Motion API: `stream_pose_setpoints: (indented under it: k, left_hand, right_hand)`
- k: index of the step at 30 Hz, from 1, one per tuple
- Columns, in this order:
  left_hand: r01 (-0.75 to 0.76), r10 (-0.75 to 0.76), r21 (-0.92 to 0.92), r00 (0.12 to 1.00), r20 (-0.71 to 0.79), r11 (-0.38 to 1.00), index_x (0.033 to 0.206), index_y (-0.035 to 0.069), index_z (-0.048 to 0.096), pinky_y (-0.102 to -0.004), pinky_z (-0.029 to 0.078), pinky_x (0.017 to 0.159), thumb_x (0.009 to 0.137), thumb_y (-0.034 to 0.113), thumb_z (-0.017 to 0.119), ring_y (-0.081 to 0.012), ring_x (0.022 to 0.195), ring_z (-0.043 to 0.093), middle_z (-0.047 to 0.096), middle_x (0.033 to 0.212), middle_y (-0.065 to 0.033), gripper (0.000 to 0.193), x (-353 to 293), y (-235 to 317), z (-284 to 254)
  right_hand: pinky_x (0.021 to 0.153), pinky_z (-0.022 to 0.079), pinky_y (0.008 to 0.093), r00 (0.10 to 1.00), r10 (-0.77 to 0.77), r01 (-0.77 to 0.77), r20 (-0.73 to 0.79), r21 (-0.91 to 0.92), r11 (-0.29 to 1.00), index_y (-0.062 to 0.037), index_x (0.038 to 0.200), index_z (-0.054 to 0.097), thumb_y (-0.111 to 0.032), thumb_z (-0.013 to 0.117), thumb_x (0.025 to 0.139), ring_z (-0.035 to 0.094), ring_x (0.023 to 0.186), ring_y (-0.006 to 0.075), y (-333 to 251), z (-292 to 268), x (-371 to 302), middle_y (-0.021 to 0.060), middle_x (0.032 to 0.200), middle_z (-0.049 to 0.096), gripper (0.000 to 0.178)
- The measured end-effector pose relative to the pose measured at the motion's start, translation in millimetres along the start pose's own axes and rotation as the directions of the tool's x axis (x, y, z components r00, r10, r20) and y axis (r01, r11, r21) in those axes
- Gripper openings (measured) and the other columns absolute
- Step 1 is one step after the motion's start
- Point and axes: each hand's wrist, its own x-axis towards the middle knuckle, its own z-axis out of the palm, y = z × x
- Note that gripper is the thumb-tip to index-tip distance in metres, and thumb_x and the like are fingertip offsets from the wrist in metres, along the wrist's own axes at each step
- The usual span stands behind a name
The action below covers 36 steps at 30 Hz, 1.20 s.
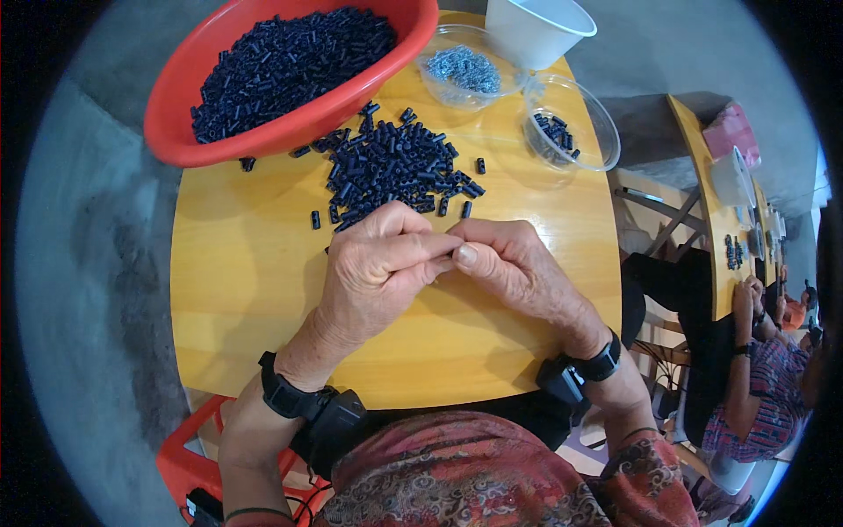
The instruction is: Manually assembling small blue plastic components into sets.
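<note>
Worktop [255,307]: yellow, wood-look grain, smooth w/ glossy glare on R side, rounded sides. Red basin [325,114] at far L, round, smooth plastic, heaped w/ dark tubes [290,66], axes every which way.

Pile [391,167] of same short dark tubes on worktop, just beyond the hands, near basin: stubby cylinders, smooth w/ slight sheen, long axes mixed, no common dir.

L hand [378,263] & R hand [509,263] meet mid-worktop, nearer the person than the pile; fingertips of both drawn together in a pinch, touching each other, R thumb pointing L toward the join. White tub [540,35] far R: opaque, tapered, smooth. Two clear bowls nearby, see-thru, round rims: one clear bowl [428,66] next to white tub holds shiny silvery metal bits [464,69], tangled-looking; other clear bowl [588,110], nearer & further R, holds a small batch of dark tubes [557,136].

Loose tubes off pile: R-side tube [480,165] & L-side tube [315,220], both lying apart, long axes approx. near–far.

Small dark piece [450,256] btw the fingertips, prob. clamped by both hands; mostly hidden, so axis & pointing dir can't be told.
</note>
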Motion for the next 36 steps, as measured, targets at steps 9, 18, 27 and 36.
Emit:
stream_pose_setpoints:
  k: [9, 18, 27, 36]
  left_hand:
    - [-0.062, 0.062, 0.000, 0.998, 0.028, 0.998, 0.086, 0.006, 0.070, -0.0267, 0.047, 0.055, 0.067, 0.002, 0.076, -0.0161, 0.065, 0.058, 0.057, 0.072, -0.0046, 0.020, 0, -4, 1]
    - [-0.021, 0.023, -0.035, 0.999, 0.046, 0.999, 0.091, 0.005, 0.069, -0.0278, 0.048, 0.058, 0.070, 0.003, 0.074, -0.0172, 0.068, 0.058, 0.058, 0.077, -0.0058, 0.022, 2, -6, 3]
    - [-0.062, 0.063, -0.010, 0.995, 0.072, 0.998, 0.091, 0.005, 0.070, -0.0267, 0.046, 0.057, 0.069, 0.001, 0.073, -0.0162, 0.067, 0.057, 0.056, 0.076, -0.0054, 0.023, 2, -2, -3]
    - [-0.040, 0.042, -0.025, 0.995, 0.092, 0.999, 0.090, 0.005, 0.070, -0.0274, 0.046, 0.058, 0.066, -0.004, 0.071, -0.0166, 0.068, 0.057, 0.055, 0.076, -0.0052, 0.025, 2, 0, -4]
  right_hand:
    - [0.053, 0.037, 0.0235, 0.958, 0.204, -0.246, 0.202, 0.208, 0.947, -0.0020, 0.077, 0.059, -0.040, 0.053, 0.093, 0.046, 0.062, 0.0073, -7, -4, 0, -0.0017, 0.064, 0.052, 0.042]
    - [0.047, 0.031, 0.0204, 0.954, 0.247, -0.297, 0.170, 0.423, 0.856, -0.0054, 0.077, 0.061, -0.039, 0.054, 0.093, 0.042, 0.053, 0.0039, 0, 2, 0, -0.0028, 0.062, 0.052, 0.038]
    - [0.045, 0.029, 0.0196, 0.933, 0.274, -0.355, 0.234, 0.476, 0.804, -0.0064, 0.078, 0.060, -0.045, 0.053, 0.091, 0.040, 0.051, 0.0029, 3, 2, -1, -0.0034, 0.062, 0.053, 0.042]
    - [0.043, 0.027, 0.0196, 0.926, 0.195, -0.351, 0.324, 0.546, 0.760, -0.0062, 0.085, 0.060, -0.049, 0.051, 0.091, 0.038, 0.049, 0.0035, 9, 1, -2, -0.0017, 0.070, 0.058, 0.045]
